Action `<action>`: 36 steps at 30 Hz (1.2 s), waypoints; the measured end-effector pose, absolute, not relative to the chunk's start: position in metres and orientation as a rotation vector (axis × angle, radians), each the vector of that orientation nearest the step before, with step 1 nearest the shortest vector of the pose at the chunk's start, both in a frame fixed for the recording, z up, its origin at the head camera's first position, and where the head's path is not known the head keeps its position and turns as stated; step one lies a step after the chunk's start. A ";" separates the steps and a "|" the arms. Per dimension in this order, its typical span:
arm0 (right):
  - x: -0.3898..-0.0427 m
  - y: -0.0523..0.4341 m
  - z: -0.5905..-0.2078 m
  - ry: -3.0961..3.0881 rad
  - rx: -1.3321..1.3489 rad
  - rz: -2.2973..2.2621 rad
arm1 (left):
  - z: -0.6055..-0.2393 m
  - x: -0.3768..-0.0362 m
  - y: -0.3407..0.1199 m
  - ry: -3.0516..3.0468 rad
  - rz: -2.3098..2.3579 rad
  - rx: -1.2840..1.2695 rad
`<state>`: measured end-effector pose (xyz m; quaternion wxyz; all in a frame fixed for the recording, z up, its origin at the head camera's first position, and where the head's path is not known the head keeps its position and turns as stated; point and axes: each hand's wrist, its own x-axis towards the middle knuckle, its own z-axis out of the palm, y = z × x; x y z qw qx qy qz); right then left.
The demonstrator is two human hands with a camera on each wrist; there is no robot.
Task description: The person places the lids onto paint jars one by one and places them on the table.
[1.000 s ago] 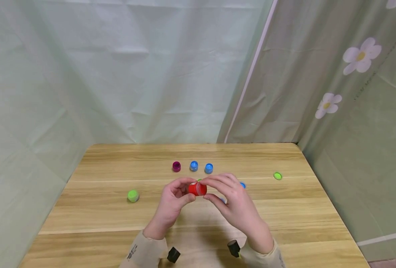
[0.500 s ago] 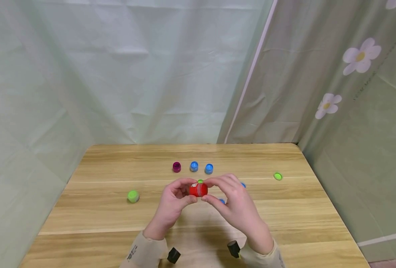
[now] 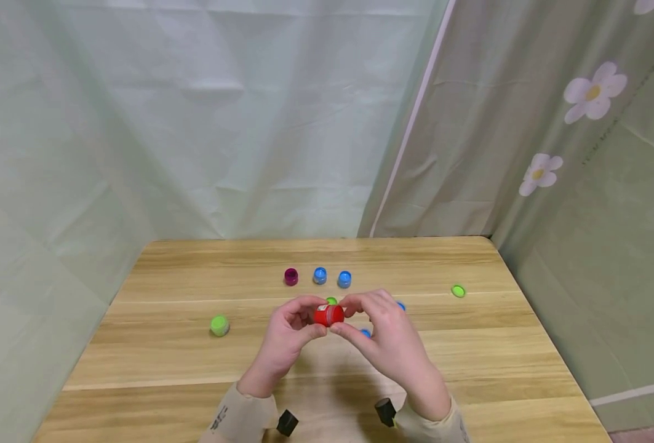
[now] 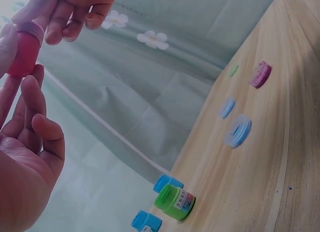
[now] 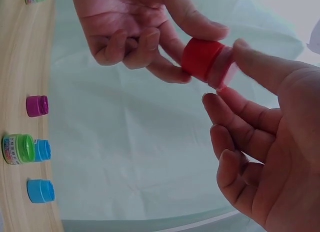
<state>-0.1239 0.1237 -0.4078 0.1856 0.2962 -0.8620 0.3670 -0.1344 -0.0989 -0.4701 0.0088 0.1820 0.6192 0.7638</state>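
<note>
A small red paint jar (image 3: 322,315) is held sideways above the table between both hands. My left hand (image 3: 285,335) grips the body of the jar, thumb below and fingers above in the head view. At the other end, the thumb and index finger of my right hand (image 3: 390,335) pinch the jar's lid (image 5: 222,67), which looks paler and pinkish in the right wrist view. The other fingers of the right hand are curled loosely and stay off the jar. Lid and jar are together; whether the lid has loosened I cannot tell.
On the wooden table (image 3: 155,357) stand a purple jar (image 3: 291,277), two blue jars (image 3: 320,275) and a green jar (image 5: 19,149). Another green jar (image 3: 219,325) is at left. A green lid (image 3: 458,291), blue lids (image 4: 237,131) and a magenta lid (image 4: 260,74) lie to the right.
The right hand's fingers have drawn in closer around the lid end, and the red jar has shifted and turned slightly. My left hand keeps its grip almost in place.
</note>
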 end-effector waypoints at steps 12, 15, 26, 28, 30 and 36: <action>-0.124 0.123 -0.408 -2.491 0.780 1.035 | -0.471 -0.134 -0.099 1.911 2.404 0.566; -0.124 0.125 -0.407 -2.454 0.846 1.056 | -0.471 -0.134 -0.099 1.878 2.425 0.563; -0.127 0.124 -0.407 -2.348 0.973 1.066 | -0.470 -0.133 -0.100 1.890 2.408 0.567; -0.127 0.124 -0.407 -2.356 0.951 1.070 | -0.469 -0.133 -0.100 1.914 2.394 0.557; -0.127 0.124 -0.408 -2.364 0.925 1.071 | -0.469 -0.132 -0.100 1.935 2.379 0.546; -0.127 0.122 -0.409 -2.416 0.835 1.064 | -0.469 -0.133 -0.099 1.972 2.349 0.547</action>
